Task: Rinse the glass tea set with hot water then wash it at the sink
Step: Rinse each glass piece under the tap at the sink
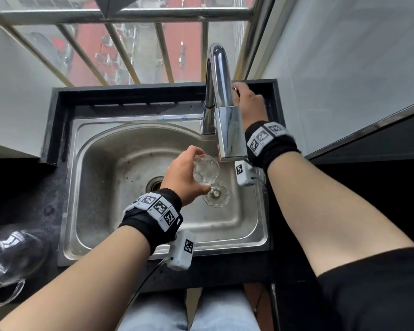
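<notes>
My left hand (183, 175) grips a small clear glass cup (206, 167) over the steel sink (120, 163), just left of and below the faucet spout (230, 132). A second small glass piece (216, 193) lies on the sink floor right under the held cup. My right hand (247, 101) reaches behind the faucet, its fingers curled on something by the faucet base that the spout hides. A glass teapot (12, 259) stands on the dark counter at the far left.
The sink drain (155, 183) sits in the middle of the basin. A black counter (58, 130) frames the sink, with window bars (129, 58) behind and a white wall at right. My legs in jeans show below the counter edge.
</notes>
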A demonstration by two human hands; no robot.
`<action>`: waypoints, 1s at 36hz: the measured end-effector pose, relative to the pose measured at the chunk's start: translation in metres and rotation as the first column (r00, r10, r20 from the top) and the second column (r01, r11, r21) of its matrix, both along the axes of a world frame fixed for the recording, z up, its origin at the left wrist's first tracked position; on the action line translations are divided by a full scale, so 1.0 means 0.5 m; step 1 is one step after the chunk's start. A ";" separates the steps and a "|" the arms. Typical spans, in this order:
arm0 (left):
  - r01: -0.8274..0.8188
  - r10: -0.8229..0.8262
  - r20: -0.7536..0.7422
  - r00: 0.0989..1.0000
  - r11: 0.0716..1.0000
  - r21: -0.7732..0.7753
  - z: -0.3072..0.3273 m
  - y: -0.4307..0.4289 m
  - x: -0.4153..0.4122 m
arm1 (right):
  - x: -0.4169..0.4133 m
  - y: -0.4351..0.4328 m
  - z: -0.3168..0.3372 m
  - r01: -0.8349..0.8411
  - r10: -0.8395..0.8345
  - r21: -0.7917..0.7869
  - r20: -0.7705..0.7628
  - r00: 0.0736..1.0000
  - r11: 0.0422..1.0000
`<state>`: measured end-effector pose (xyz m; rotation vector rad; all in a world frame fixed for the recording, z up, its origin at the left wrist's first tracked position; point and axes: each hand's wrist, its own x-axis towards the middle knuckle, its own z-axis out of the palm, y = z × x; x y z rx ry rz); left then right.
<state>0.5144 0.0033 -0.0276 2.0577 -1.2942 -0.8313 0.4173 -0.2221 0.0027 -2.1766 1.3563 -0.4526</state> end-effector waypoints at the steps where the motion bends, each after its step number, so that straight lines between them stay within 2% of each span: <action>1: 0.002 -0.002 0.003 1.000 1.000 -0.001 0.001 -0.003 -0.002 | -0.002 -0.011 0.006 0.011 -0.011 -0.015 -0.025 1.000 1.000; 10: 0.052 -0.051 0.055 0.997 0.998 -0.018 0.003 0.002 0.005 | -0.004 -0.047 0.050 -0.001 -0.014 -0.058 -0.248 0.969 0.998; 21: 0.067 -0.071 0.053 0.996 0.995 0.070 0.003 0.034 0.011 | 0.006 -0.036 0.083 -0.151 0.122 -0.038 -0.414 0.902 0.988; 24: 0.079 -0.085 0.064 0.994 0.993 0.093 0.005 0.038 0.009 | 0.004 -0.038 0.082 -0.142 0.127 -0.006 -0.418 0.899 0.990; 30: 0.076 -0.086 0.096 0.992 0.992 0.103 0.009 0.048 0.015 | -0.002 -0.050 0.069 -0.038 0.087 0.152 -0.332 0.939 0.988; 36: 0.076 -0.089 0.112 0.990 0.991 0.110 0.009 0.052 0.017 | -0.009 -0.049 0.074 0.024 0.037 0.232 -0.254 0.966 0.972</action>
